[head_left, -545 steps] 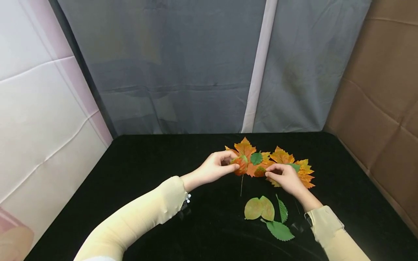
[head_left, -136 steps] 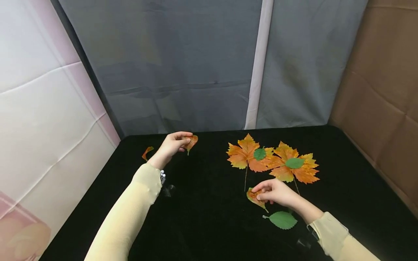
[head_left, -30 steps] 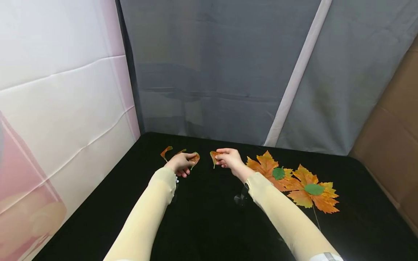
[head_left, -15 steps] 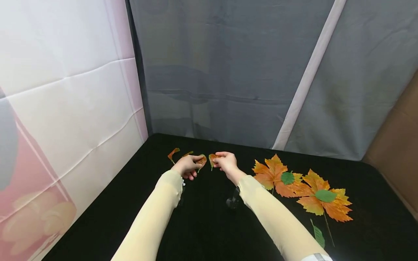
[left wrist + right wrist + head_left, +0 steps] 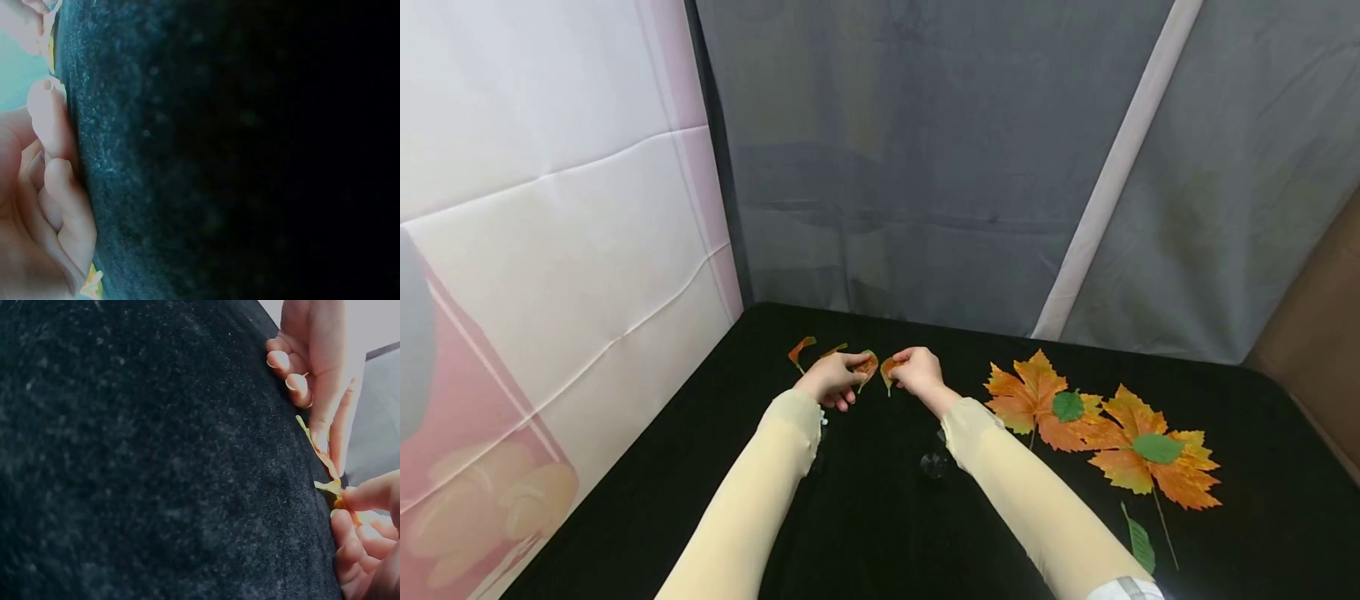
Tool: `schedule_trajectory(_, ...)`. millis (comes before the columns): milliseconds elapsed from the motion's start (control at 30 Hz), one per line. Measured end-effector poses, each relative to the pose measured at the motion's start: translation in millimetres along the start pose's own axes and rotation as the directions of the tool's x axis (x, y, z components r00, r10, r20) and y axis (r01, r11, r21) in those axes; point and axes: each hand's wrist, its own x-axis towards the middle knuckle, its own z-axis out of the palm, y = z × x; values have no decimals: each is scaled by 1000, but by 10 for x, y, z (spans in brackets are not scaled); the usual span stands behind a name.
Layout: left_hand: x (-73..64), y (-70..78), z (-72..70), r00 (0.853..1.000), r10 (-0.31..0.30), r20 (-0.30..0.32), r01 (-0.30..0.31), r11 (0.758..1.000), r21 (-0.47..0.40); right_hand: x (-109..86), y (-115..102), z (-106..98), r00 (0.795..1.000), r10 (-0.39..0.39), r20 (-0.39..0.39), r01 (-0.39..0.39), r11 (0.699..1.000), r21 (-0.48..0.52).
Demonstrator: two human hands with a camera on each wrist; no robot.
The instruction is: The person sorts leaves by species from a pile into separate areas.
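Observation:
My left hand (image 5: 833, 381) pinches a small orange leaf with a green edge (image 5: 870, 367), its stem end pointing down at the black cloth. Just to its right, my right hand (image 5: 919, 375) pinches a similar orange leaf (image 5: 887, 372) between thumb and fingers. A narrow gap separates the two leaves in the head view. Two more orange leaves lie to the left, one curved leaf (image 5: 800, 352) and another leaf (image 5: 835, 349) partly covered by the left hand. In the right wrist view, the left hand's leaf (image 5: 320, 453) stands close by the right hand's leaf (image 5: 329, 487).
Two large orange maple leaves lie overlapping on the right, one further back (image 5: 1018, 392) and one nearer (image 5: 1183, 479). Small green leaves rest on them (image 5: 1067, 407). Another green leaf (image 5: 1141, 546) lies by the right forearm. A grey curtain (image 5: 880, 167) stands behind the black-covered table (image 5: 865, 517).
Since 4.5 seconds ago, the right hand has carried its orange leaf from beside the maple leaves to the left hand's leaf. In the last half second, both hands have stayed nearly in place.

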Motion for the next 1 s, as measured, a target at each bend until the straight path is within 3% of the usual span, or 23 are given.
schedule_trajectory(133, 17, -4, 0, 1000, 2, 5, -2, 1000, 7, -24, -8, -42, 998, -57, 35, 61, 986, -154)
schedule_trajectory(367, 50, -7, -2, 999, 21, 25, -22, 1000, 14, -83, -3, -123, 991, -107, 76, 128, 919, -372)
schedule_trajectory(600, 85, -45, -18, 1000, 2, 3, -2, 999, 34, -77, 16, -159, 984, -118, 136, 169, 863, -476)
schedule_trajectory(1000, 105, -62, -9, 1000, -10, -8, 10, 1000, 22, -81, 67, -164, 978, -134, 160, 201, 815, -544)
